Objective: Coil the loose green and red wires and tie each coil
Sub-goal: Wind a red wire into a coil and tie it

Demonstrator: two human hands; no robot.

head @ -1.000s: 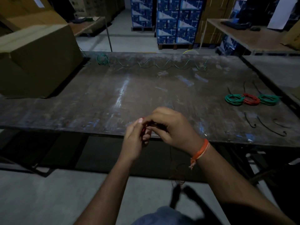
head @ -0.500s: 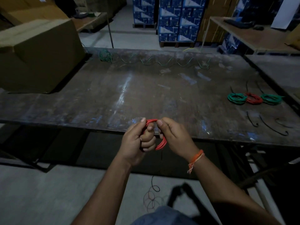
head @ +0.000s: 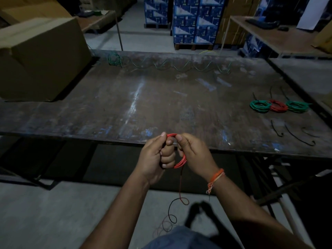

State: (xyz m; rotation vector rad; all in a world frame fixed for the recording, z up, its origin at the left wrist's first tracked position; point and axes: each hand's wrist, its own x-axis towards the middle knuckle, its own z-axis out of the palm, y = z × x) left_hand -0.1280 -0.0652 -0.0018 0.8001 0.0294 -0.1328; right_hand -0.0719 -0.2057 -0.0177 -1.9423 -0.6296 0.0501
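Note:
A small red wire coil (head: 181, 162) is wound around the fingers of my left hand (head: 156, 157), just in front of the table's near edge. My right hand (head: 194, 155) pinches the coil's top beside the left thumb. The wire's loose tail (head: 180, 187) hangs from the coil to the floor and curls there. A long loose green wire (head: 179, 66) lies in waves along the table's far edge. Three tied coils lie at the right of the table: green (head: 260, 105), red (head: 278, 106), green (head: 297, 106).
The dark worn table (head: 125, 105) carries a big cardboard box (head: 39, 58) at its far left. Black ties (head: 296, 134) lie near the right front corner. Blue cartons (head: 194, 20) and other tables stand behind. Bare concrete floor lies below me.
The view has tilted downward. The red coil, hidden between my hands a second ago, now shows around my left fingers, and the tail on the floor has shortened.

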